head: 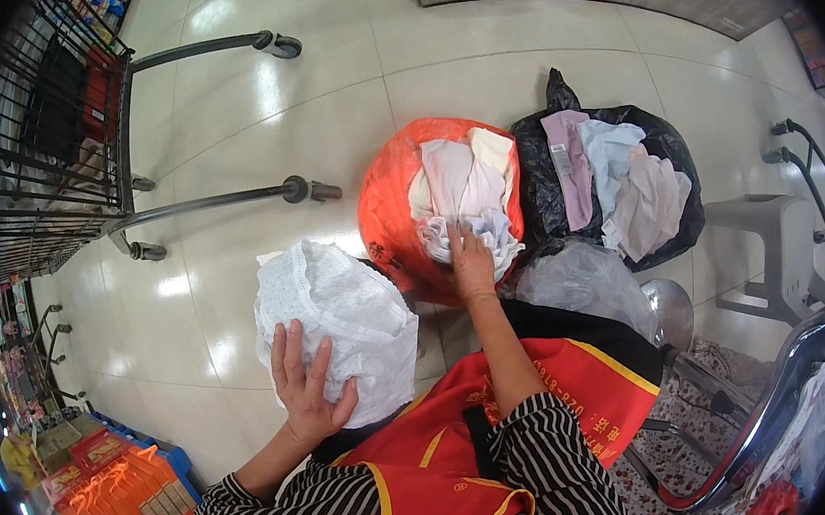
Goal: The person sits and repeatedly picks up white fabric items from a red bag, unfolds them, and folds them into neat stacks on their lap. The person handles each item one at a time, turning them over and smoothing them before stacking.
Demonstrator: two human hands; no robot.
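My left hand (313,389) lies with spread fingers on top of a white textured fabric garment (367,328) draped over my left knee. A seam or hem curves across the garment's upper part. My right hand (473,264) reaches forward to a bunched white garment (501,238) at the near side of an orange plastic bag (391,172). Its fingertips touch or enter the cloth; whether they pinch it is hidden. Pale pink cloth (452,167) and a cream piece (490,149) also lie on the orange bag.
A black plastic bag (535,165) bears mauve (572,176), light-blue (608,154) and pale-pink clothing (656,200). Clear plastic (583,279) lies nearer. A grey stool (783,244) and chrome-framed chair (780,417) stand right. A wire cart (55,137) with projecting wheeled legs is left; an orange crate (124,487) sits lower left.
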